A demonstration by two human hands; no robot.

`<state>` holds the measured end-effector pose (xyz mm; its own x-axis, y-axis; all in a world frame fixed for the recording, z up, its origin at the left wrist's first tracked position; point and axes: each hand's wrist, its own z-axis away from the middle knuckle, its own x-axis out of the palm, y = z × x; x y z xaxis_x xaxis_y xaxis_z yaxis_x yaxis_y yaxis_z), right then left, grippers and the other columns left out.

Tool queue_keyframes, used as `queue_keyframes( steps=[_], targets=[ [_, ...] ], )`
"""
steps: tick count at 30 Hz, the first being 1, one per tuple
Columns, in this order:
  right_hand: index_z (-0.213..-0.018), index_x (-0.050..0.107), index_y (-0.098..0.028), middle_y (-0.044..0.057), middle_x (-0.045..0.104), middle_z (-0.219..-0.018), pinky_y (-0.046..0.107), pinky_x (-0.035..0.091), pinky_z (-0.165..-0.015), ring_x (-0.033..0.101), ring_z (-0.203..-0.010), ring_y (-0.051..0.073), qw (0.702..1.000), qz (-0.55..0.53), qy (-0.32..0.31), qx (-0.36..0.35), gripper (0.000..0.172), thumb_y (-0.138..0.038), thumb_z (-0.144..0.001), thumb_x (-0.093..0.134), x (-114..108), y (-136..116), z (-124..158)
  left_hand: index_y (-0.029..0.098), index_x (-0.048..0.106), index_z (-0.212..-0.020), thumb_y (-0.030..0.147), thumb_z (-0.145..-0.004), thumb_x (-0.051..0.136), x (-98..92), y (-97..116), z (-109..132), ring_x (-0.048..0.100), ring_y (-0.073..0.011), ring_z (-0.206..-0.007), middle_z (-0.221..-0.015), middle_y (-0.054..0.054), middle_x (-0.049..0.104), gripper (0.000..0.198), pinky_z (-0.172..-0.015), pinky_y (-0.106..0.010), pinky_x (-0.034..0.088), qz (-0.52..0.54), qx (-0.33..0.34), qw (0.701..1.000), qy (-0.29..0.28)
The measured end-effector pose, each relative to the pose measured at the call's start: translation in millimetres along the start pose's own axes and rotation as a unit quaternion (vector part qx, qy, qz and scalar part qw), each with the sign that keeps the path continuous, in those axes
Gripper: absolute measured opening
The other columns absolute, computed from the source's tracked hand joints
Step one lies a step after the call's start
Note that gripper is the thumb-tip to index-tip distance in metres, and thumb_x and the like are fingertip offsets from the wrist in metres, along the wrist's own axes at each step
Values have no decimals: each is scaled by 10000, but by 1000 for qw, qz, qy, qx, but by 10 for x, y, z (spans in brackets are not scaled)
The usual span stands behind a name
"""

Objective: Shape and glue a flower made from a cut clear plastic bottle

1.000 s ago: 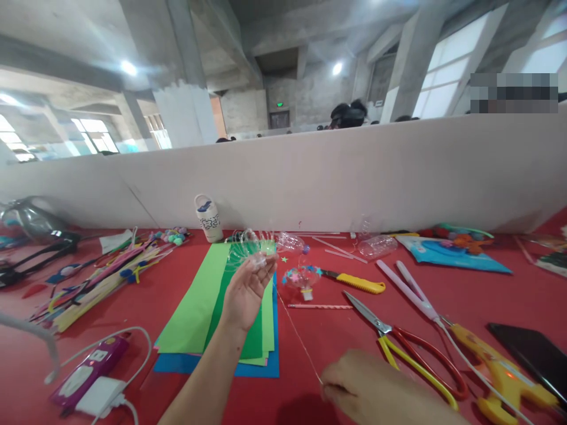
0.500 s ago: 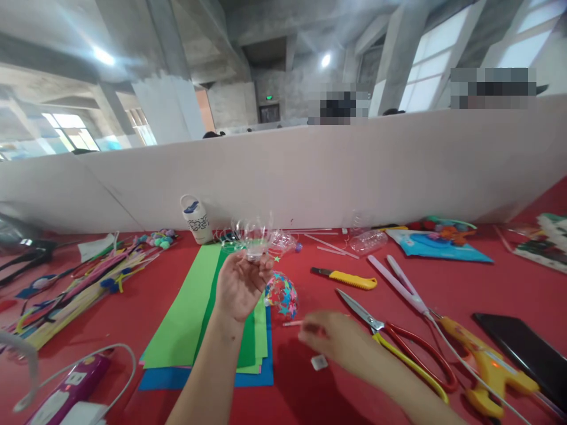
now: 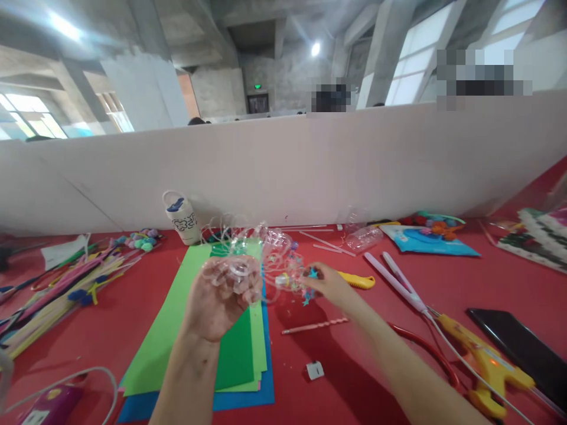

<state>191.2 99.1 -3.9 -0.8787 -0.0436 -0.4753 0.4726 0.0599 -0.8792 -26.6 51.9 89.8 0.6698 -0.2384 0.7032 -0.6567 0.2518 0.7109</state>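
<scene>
My left hand [image 3: 217,304] is raised over the green paper and grips a clear cut plastic bottle piece [image 3: 237,268] with curled strips. My right hand [image 3: 325,284] reaches in from the right and pinches a small clear bottle part covered in coloured star stickers [image 3: 295,274], close beside the clear piece. Motion smears both hands a little.
Green and blue paper sheets [image 3: 177,342] lie on the red table [image 3: 376,354]. A yellow utility knife [image 3: 358,280], red-handled scissors [image 3: 425,360], a yellow glue gun [image 3: 487,366], a pink straightener [image 3: 398,283], a black phone [image 3: 522,348], a pink straw [image 3: 314,325], pipe cleaners [image 3: 57,289] and a white bottle [image 3: 181,217] surround it. A white partition [image 3: 310,165] closes the back.
My right hand has moved from the near edge, where it held a thin thread, up to the star-covered piece and taken hold of it. My left hand has lowered slightly with the clear piece.
</scene>
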Motion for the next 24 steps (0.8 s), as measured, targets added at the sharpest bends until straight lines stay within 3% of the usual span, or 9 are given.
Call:
queue_keyframes(
  steps=[3, 5, 8, 12, 18, 20, 23, 24],
  targets=[
    [-954, 591, -178, 54, 672, -861, 310, 503, -603, 642, -738, 195, 998, -55, 35, 19, 350, -474, -787, 509, -321, 53, -56, 116, 578, -599, 258, -729, 519, -39, 74, 17, 435, -104, -437, -533, -25, 471, 202, -415, -216, 348, -1, 12, 1000, -16],
    [-933, 582, -185, 42, 651, -816, 313, 490, -607, 624, -715, 192, 994, -63, 90, 25, 357, -494, -769, 514, -485, 82, -114, 127, 570, -592, 260, -734, 519, -74, 129, 35, 424, -99, -421, -514, -18, 461, 201, -418, -222, 349, 3, 19, 1000, -20],
    [-878, 550, -192, 28, 599, -795, 343, 458, -671, 570, -743, 205, 983, -31, 181, 18, 339, -467, -683, 592, -587, 123, -256, 134, 571, -604, 263, -734, 533, -125, 194, 61, 418, -102, -412, -487, -11, 451, 187, -436, -239, 368, 4, 10, 1000, -8],
    [-913, 551, -196, 35, 589, -912, 375, 411, -831, 536, -868, 216, 982, 22, 183, -44, 324, -374, -654, 629, -383, 127, -446, 119, 577, -642, 279, -704, 570, -148, 192, 43, 390, -87, -402, -463, 14, 415, 172, -430, -226, 357, 15, 0, 1000, -13],
    [-956, 574, -169, 65, 603, -939, 402, 420, -868, 544, -936, 236, 986, 68, 122, -92, 289, -288, -698, 624, 129, 115, -623, 99, 580, -667, 266, -703, 529, -134, 101, -46, 406, -74, -411, -475, 16, 405, 178, -426, -193, 343, 36, -16, 998, -43],
    [-1047, 563, -156, 108, 584, -1065, 441, 386, -939, 505, -1072, 270, 985, 71, 119, -101, 374, -253, -693, 636, 165, 118, -620, 92, 582, -679, 271, -712, 527, -143, 94, -56, 421, -75, -427, -493, 11, 414, 190, -432, -188, 357, 60, -20, 997, -35],
    [-1261, 446, -165, 154, 403, -1352, 489, 277, -1050, 323, -1291, 293, 983, 62, 128, -117, 558, -194, -726, 600, 93, 57, -453, 82, 585, -699, 255, -724, 524, -169, 95, -62, 438, -76, -455, -516, 7, 422, 185, -448, -182, 376, 98, -23, 995, -25],
    [-1302, 408, -189, 141, 371, -1387, 490, 283, -1053, 320, -1300, 279, 983, 53, 122, -124, 565, -177, -758, 559, 58, 9, -347, 80, 585, -703, 250, -724, 524, -181, 92, -67, 441, -77, -464, -523, 6, 424, 181, -454, -182, 381, 109, -24, 993, -26]
  ],
)
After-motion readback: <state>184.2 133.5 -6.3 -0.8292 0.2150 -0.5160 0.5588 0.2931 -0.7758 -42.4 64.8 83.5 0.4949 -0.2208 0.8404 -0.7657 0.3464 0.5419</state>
